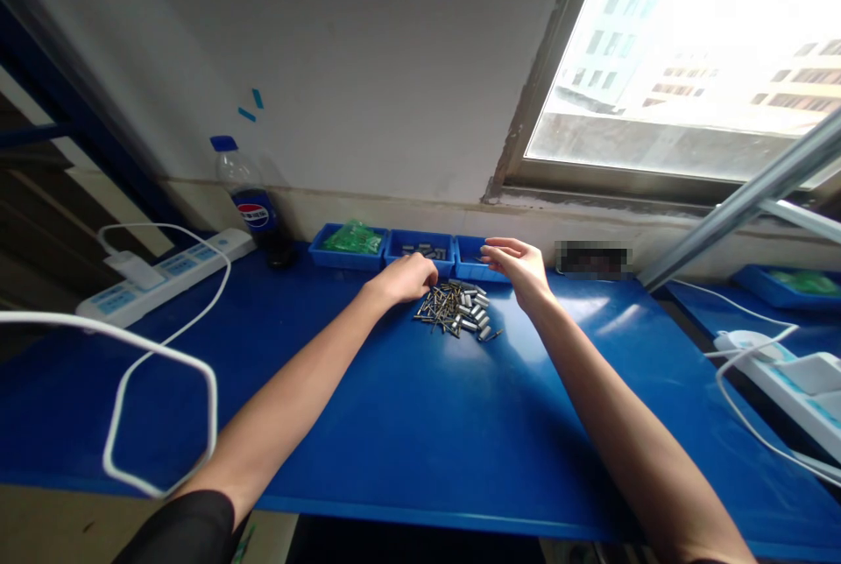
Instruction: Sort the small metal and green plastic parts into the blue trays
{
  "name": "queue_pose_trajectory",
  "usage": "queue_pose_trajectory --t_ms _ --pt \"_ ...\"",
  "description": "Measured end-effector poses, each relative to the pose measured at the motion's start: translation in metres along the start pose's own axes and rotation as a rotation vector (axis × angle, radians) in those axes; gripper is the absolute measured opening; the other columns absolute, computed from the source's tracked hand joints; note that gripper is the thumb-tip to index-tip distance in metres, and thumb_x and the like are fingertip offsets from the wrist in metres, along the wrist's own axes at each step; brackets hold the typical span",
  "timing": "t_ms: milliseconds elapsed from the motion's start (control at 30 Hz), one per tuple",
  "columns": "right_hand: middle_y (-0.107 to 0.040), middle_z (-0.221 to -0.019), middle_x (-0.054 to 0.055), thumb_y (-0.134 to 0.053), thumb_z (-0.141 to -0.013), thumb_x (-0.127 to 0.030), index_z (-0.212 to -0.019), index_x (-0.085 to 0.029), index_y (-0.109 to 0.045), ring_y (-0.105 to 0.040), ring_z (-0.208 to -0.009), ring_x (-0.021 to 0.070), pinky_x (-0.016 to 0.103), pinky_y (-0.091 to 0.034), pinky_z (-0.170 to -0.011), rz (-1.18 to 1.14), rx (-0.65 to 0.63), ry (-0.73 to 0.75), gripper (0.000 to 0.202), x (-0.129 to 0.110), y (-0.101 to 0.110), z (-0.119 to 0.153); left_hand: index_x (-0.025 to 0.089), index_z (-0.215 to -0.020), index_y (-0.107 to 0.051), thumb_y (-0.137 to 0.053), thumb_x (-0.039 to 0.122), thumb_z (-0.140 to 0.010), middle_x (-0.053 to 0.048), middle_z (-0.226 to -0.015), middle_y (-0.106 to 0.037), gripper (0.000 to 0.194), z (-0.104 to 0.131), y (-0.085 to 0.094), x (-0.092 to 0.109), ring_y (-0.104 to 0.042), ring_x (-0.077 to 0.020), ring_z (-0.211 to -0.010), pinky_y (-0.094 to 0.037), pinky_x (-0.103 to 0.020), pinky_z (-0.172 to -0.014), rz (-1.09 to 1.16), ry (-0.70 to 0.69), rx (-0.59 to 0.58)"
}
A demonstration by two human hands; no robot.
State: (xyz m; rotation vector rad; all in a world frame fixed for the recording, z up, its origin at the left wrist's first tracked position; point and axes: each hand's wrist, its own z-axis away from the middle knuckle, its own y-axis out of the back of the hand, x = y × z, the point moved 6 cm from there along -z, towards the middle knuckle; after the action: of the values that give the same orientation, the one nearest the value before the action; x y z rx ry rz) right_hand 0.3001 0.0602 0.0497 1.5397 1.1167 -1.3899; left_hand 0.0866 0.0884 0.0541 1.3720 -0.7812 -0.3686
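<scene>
A mixed pile lies on the blue table (394, 424), with thin brass-and-dark pins (434, 306) on the left and short silver cylinders (474, 312) on the right. At the pile's left edge is my left hand (408, 277), its fingers curled down and closed; whatever they hold is hidden. My right hand (521, 268) is over the right blue bin (468, 270), thumb and fingertips pinched together, and anything between them is too small to make out. Beside it, the middle blue bin (448, 269) holds several silver cylinders (426, 249).
The left blue bin (347, 262) contains a green plastic bag (355, 236). Behind the table's left side stand a cola bottle (255, 205) and a white power strip (171, 271). A white cable (214, 398) loops over my left forearm. At right are a metal post (723, 214) and another power strip (781, 380).
</scene>
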Motion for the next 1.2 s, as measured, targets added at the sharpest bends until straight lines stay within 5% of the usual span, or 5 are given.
queue_pose_trajectory --t_ms 400,767,967,1200 --pt "-0.08 -0.09 0.008 -0.081 -0.07 -0.036 -0.093 -0.017 -0.079 -0.07 -0.074 0.0152 0.025 -0.053 -0.065 0.053 -0.103 -0.014 0.029 -0.002 -0.006 0.001 0.02 -0.091 -0.075 -0.065 0.016 -0.089 -0.008 -0.094 -0.077 0.011 0.0 -0.011 -0.004 -0.073 -0.0225 -0.085 -0.049 -0.026 -0.069 -0.109 0.007 -0.085" --pt "-0.08 -0.085 0.007 -0.08 -0.075 -0.03 -0.092 -0.019 -0.079 -0.071 -0.071 0.0166 0.025 -0.055 -0.063 0.16 -0.345 -0.085 0.021 0.004 -0.026 0.012 0.016 -0.09 -0.072 -0.063 0.019 -0.086 -0.005 -0.084 -0.075 0.01 0.003 0.023 0.004 -0.067 -0.0164 -0.073 -0.048 -0.023 -0.065 0.196 -0.148 0.16" --pt "-0.081 -0.086 0.008 -0.088 -0.071 -0.033 -0.1 -0.018 -0.081 -0.073 -0.074 0.0167 0.027 -0.059 -0.071 0.093 -0.515 -0.127 0.034 0.002 -0.04 0.024 0.016 -0.089 -0.072 -0.068 0.018 -0.083 -0.004 -0.082 -0.075 0.007 0.004 0.031 0.013 -0.069 -0.016 -0.074 -0.05 -0.023 -0.067 0.337 -0.21 0.21" --pt "-0.079 -0.079 0.007 -0.092 -0.067 -0.041 -0.09 -0.017 -0.082 -0.072 -0.072 0.0165 0.03 -0.06 -0.076 0.015 -0.486 -0.126 0.035 0.01 -0.041 0.022 0.016 -0.091 -0.073 -0.072 0.017 -0.081 -0.003 -0.082 -0.076 0.009 0.001 0.025 0.014 -0.069 -0.016 -0.074 -0.051 -0.023 -0.068 0.296 -0.188 0.208"
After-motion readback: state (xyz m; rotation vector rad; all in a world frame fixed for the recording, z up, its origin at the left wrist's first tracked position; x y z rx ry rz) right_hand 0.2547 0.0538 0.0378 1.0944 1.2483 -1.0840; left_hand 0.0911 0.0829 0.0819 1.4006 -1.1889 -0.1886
